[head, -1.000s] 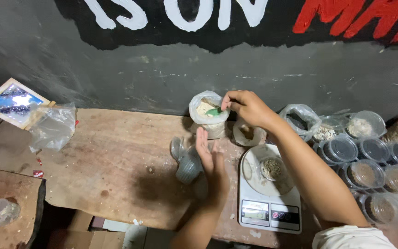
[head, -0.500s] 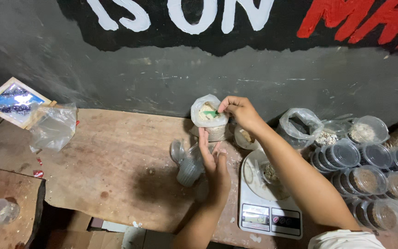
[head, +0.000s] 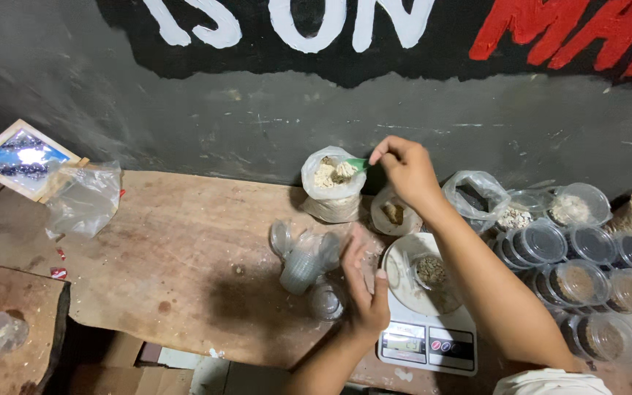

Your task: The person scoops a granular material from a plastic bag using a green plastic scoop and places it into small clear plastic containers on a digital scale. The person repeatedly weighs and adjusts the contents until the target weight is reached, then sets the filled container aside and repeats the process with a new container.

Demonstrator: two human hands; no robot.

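A: Green scoop (head: 358, 164) is sitting right over the open bag of pale powder (head: 333, 183) at the back of the wooden table (head: 177, 249), near the wall. Plenty of bare wood is lying open to the left.

B: Hands?

A: Left hand (head: 363, 289) is resting open, fingers spread, next to the scale (head: 427, 340) and the clear cups (head: 303, 260). Right hand (head: 406, 170) is pinching the scoop's handle.

B: Anything crowding it?

A: Lidded tubs (head: 587, 278) are stacking up on the right, bags just beside.

Makeshift packing workshop: rough wooden bench (head: 184, 249), digital scale (head: 427, 340), lidded sample tubs (head: 587, 278), painted wall (head: 257, 95).
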